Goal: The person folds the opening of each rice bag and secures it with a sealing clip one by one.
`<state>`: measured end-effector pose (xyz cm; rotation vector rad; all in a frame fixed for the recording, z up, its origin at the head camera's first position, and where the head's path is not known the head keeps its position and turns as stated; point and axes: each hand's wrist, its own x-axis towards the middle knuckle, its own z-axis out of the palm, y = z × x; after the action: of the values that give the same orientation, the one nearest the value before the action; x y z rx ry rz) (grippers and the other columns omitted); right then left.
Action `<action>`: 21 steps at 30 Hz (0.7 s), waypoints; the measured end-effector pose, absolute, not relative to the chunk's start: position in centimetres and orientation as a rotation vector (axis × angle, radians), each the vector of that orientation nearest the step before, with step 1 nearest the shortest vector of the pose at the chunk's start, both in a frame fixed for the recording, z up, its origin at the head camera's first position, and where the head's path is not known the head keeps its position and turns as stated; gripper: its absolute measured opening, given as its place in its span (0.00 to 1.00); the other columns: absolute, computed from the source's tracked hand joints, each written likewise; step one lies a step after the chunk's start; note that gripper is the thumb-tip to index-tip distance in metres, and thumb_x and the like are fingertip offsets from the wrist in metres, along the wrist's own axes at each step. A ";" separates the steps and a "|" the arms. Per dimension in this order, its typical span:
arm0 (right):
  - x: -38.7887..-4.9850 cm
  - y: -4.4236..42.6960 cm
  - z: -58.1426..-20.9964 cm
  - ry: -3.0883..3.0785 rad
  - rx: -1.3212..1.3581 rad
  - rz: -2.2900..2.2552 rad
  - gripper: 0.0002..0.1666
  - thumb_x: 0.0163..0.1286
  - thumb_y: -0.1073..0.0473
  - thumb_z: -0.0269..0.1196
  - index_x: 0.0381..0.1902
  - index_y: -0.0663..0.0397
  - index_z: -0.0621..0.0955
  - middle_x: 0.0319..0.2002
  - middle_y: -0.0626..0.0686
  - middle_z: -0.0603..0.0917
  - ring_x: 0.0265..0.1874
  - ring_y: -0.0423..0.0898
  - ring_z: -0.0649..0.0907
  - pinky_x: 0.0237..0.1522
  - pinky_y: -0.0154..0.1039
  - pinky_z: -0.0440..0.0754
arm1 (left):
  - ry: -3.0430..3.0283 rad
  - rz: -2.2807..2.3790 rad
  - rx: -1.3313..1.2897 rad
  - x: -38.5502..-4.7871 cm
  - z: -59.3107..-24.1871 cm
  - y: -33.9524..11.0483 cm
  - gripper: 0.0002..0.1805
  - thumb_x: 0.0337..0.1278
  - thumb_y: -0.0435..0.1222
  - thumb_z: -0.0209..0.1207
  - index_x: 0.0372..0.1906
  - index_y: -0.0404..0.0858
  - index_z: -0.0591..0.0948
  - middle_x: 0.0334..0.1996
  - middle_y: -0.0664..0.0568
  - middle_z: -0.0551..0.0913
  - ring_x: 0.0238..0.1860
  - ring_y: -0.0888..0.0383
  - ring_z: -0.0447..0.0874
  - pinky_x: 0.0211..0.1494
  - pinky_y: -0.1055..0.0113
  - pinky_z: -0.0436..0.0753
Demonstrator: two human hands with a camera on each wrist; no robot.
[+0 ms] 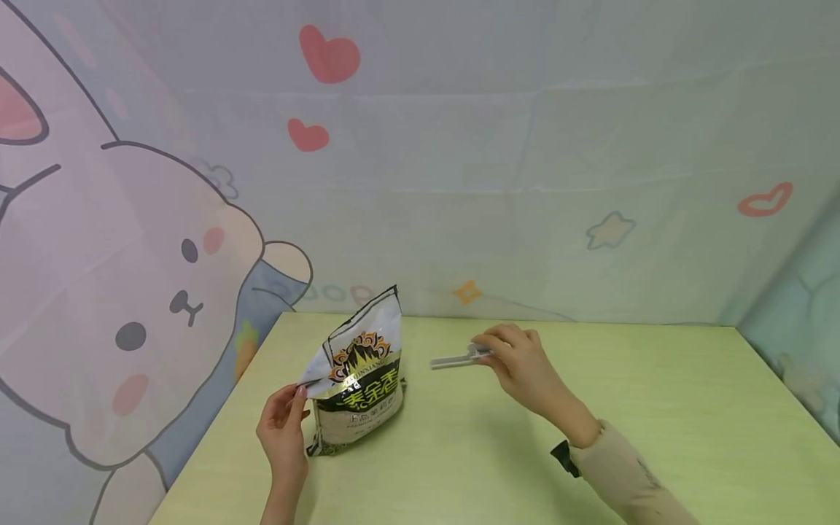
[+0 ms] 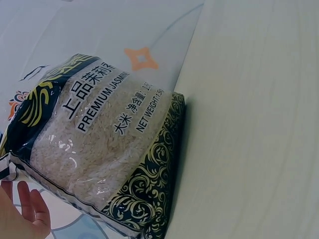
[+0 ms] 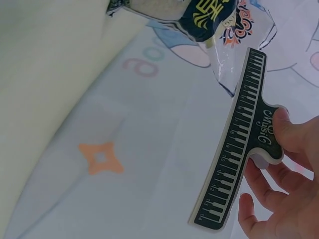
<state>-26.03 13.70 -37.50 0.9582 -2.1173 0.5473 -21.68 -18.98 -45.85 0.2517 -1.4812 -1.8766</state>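
Bag of jasmine rice (image 1: pixel 362 397) stands base-down on pale table (image 1: pixel 656 423), L of ctr., its slack printed top slanting up to a peak on the far rt.; the packed grain low down prob. lets it stand, w/ a person's L hand (image 1: pixel 282 430) giving extra support. Thumb & fingers of that hand pinch the bag's near L edge, approx. where the full part meets the loose wrap, likely to steady it. Bag thus lies just rt. of the L hand, touching it, and well apart from the R hand (image 1: pixel 521 368), across bare table. R hand is clamped on a piano-print clip (image 3: pixel 234 142), thumb on the "Music" tab, fingers behind; that hold appears meant to leave the long bar free, pointing bagward in midair w/o contact. Whether the clip's bars are parted, can't tell. Bkgd.: cartoon backdrop (image 1: pixel 459 168) w/ rabbit (image 1: pixel 157 277) & red hearts (image 1: pixel 330 57), beyond the table's far edge.
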 end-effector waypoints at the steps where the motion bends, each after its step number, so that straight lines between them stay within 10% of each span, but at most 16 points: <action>1: -26.0 13.6 -37.4 -2.117 0.960 0.548 0.15 0.48 0.61 0.67 0.37 0.52 0.80 0.35 0.49 0.79 0.36 0.46 0.76 0.32 0.37 0.61 | -1.480 -1.876 0.250 -21.7 -45.9 -19.0 0.08 0.51 0.32 0.59 0.36 0.32 0.78 0.26 0.62 0.81 0.28 0.70 0.79 0.26 0.78 0.78; 21: -26.2 11.7 -35.9 -2.093 1.008 0.582 0.14 0.50 0.62 0.66 0.38 0.53 0.81 0.37 0.48 0.81 0.37 0.45 0.77 0.35 0.41 0.65 | -1.485 -1.879 0.260 -21.6 -45.9 -18.9 0.09 0.51 0.33 0.59 0.36 0.31 0.78 0.26 0.62 0.81 0.28 0.70 0.78 0.26 0.78 0.78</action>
<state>-26.18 11.71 -35.88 1.0078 -2.0927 0.5822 -21.65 -18.94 -45.93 0.2602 -1.4851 -1.8788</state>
